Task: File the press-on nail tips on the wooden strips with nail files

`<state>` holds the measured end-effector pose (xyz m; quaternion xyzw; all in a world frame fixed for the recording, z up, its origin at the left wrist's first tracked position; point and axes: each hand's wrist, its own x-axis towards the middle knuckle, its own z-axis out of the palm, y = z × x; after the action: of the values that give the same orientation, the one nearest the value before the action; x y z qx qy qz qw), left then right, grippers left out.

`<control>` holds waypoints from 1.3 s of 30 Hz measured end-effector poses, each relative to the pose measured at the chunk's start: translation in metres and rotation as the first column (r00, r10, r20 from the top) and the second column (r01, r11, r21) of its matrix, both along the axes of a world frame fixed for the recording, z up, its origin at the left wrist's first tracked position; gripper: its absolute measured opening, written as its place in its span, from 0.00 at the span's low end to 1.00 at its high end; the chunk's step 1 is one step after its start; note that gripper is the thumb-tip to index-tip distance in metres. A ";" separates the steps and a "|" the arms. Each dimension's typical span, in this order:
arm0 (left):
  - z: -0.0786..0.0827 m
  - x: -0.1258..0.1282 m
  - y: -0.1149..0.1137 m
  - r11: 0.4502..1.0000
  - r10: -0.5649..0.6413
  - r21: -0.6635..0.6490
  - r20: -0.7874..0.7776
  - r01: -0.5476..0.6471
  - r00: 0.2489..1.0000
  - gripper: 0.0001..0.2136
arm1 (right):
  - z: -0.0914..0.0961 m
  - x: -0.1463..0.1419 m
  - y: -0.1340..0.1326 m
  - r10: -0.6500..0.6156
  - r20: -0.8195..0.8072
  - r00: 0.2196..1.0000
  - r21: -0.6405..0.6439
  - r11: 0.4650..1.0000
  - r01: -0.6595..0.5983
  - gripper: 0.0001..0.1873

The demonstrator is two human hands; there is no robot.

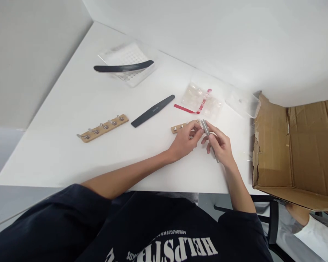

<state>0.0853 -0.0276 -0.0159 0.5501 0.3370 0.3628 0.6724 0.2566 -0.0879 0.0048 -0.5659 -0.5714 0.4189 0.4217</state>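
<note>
White tabletop (pixel 79 98), contents noted.
Left: clip-fitted wooden strip (pixel 107 127); centre: nail file (pixel 153 111); centre right: second wooden strip (pixel 178 128), red-banded clear pack (pixel 190 96); upper left: clear packet (pixel 129 54).

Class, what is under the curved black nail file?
A clear plastic pack with white gridded contents shows along both edges of the nail file; the part directly beneath is covered.

White walls (pixel 215 40) around white table (pixel 71 98)

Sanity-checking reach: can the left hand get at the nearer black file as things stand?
Likely yes: the black file lies uncovered on the table, ahead and left of the left hand. The smaller wooden strip sits by the way but looks low enough to pass over.
</note>
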 end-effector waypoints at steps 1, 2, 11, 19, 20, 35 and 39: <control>-0.001 0.000 0.000 1.000 0.001 -0.010 0.004 -0.001 1.000 0.10 | -0.001 0.000 0.000 0.001 0.000 1.000 0.006 1.000 -0.001 0.24; -0.002 0.000 0.000 1.000 0.001 -0.007 0.009 -0.001 1.000 0.10 | -0.001 0.001 0.000 -0.004 0.005 1.000 0.016 1.000 0.004 0.24; -0.005 0.001 -0.001 0.998 0.041 0.050 0.005 -0.041 0.999 0.08 | 0.001 -0.004 -0.002 -0.063 0.034 0.997 0.034 0.998 0.062 0.21; -0.003 0.002 -0.004 0.989 0.030 0.143 -0.016 -0.027 0.999 0.08 | 0.000 -0.004 -0.003 -0.090 0.037 0.995 0.073 0.994 0.088 0.21; -0.003 0.002 -0.004 0.991 0.059 0.124 -0.008 -0.057 0.998 0.08 | 0.000 -0.003 -0.003 -0.083 0.043 0.996 0.062 0.995 0.081 0.21; -0.006 0.003 -0.004 0.982 0.062 0.179 -0.014 -0.059 0.998 0.09 | -0.001 -0.003 -0.004 -0.141 0.182 0.973 0.139 0.983 0.117 0.21; -0.005 0.003 -0.003 0.988 0.081 0.134 0.002 -0.081 0.997 0.10 | -0.001 -0.003 -0.003 -0.139 0.205 0.969 0.133 0.985 0.113 0.21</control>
<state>0.0880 -0.0303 -0.0208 0.5804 0.3353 0.4107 0.6181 0.2538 -0.0913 0.0037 -0.6162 -0.6005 0.2928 0.4171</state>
